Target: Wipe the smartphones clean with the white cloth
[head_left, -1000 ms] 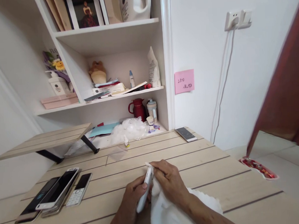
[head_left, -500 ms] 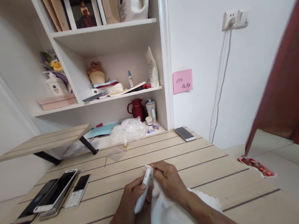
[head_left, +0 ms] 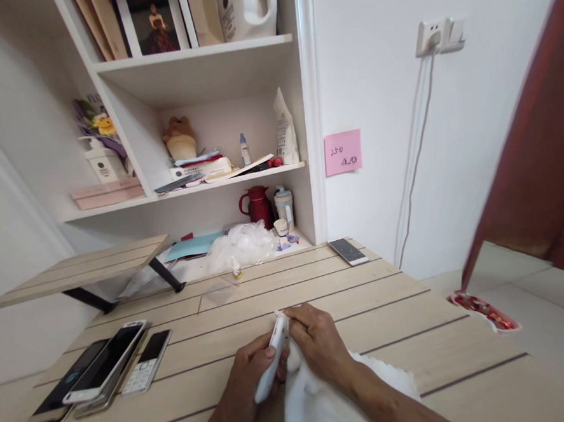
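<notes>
A white phone (head_left: pixel 271 363) stands tilted on its edge near the table's front, with my left hand (head_left: pixel 250 372) closed around it. My right hand (head_left: pixel 317 339) is closed on a white cloth (head_left: pixel 313 400), which it presses against the phone's upper end. The cloth hangs down below my right wrist and spreads to the right over the table. Its fingertips are partly hidden by the cloth and the phone.
Several phones (head_left: pixel 105 365) and a keypad phone (head_left: pixel 148 361) lie at the left on the slatted table (head_left: pixel 374 307). Another phone (head_left: pixel 348 251) lies at the back right. A small bottle (head_left: pixel 236 268) stands before the shelf, and a low wooden stand (head_left: pixel 80 268) is at the back left.
</notes>
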A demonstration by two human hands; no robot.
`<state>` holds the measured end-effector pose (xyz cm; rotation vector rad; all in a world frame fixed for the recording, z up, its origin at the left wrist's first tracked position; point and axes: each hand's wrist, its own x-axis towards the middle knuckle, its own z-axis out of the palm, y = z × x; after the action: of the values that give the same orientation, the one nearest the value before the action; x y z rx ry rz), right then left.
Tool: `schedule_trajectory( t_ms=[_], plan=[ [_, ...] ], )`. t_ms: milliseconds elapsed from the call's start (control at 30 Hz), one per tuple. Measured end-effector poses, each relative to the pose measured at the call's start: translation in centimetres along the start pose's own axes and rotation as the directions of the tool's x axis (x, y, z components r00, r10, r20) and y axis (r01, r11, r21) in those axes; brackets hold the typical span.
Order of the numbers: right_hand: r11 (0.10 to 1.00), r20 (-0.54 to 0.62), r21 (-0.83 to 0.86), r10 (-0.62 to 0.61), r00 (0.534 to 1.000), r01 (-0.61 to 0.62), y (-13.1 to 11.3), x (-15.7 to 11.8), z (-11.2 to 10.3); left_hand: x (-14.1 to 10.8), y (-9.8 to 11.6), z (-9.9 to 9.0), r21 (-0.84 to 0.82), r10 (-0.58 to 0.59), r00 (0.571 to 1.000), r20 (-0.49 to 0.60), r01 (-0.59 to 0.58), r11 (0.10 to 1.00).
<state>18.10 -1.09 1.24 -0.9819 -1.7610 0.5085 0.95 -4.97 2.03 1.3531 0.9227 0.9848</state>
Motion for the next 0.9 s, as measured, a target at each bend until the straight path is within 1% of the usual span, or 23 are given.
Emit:
schedule_trajectory(
  t_ms=[133,300,367,500,600,700,767,833,900],
  plan=[
    [0.998,-0.067,0.014,-0.059,0.996,0.06,-0.21,-0.23,0.01,-0.07,-0.06,-0.07,0.007,-0.012,1.0,0.003,0.012,1.0],
    [0.999,-0.006,-0.004,0.046,0.999,-0.046,-0.15,0.0,0.05,-0.17,0.0,-0.04,-0.034,0.026,1.0,0.012,-0.025,0.999],
    [0.999,-0.02,0.006,0.036,0.999,-0.036,-0.11,0.04,0.05,-0.17,0.0,0.0,-0.05,0.022,1.0,0.012,-0.021,0.999],
    [0.996,-0.092,0.067,-0.051,0.994,0.057,-0.14,-0.14,0.13,-0.2,-0.07,-0.03,-0.033,0.047,0.999,0.027,-0.046,0.998],
    [0.997,-0.082,0.074,-0.027,0.996,0.033,0.0,-0.21,0.28,-0.24,-0.12,-0.13,-0.045,0.029,0.999,0.041,-0.027,0.999],
    [0.998,-0.073,0.055,-0.009,0.997,0.013,0.14,-0.16,0.36,-0.23,-0.05,-0.09,-0.068,0.02,0.999,0.029,-0.018,0.998],
    [0.997,-0.104,0.039,-0.06,0.993,0.065,0.07,-0.21,0.35,-0.22,0.05,0.07,-0.066,0.021,1.0,0.014,-0.02,0.998],
    [0.989,-0.138,0.026,-0.142,0.98,0.147,-0.15,-0.41,0.35,-0.22,0.15,0.28,-0.063,0.009,1.0,0.006,-0.009,0.998],
    [0.975,-0.148,0.002,-0.219,0.964,0.222,-0.49,-0.78,0.41,-0.23,0.19,0.46,-0.07,-0.009,1.0,-0.006,0.009,0.997]
  ],
)
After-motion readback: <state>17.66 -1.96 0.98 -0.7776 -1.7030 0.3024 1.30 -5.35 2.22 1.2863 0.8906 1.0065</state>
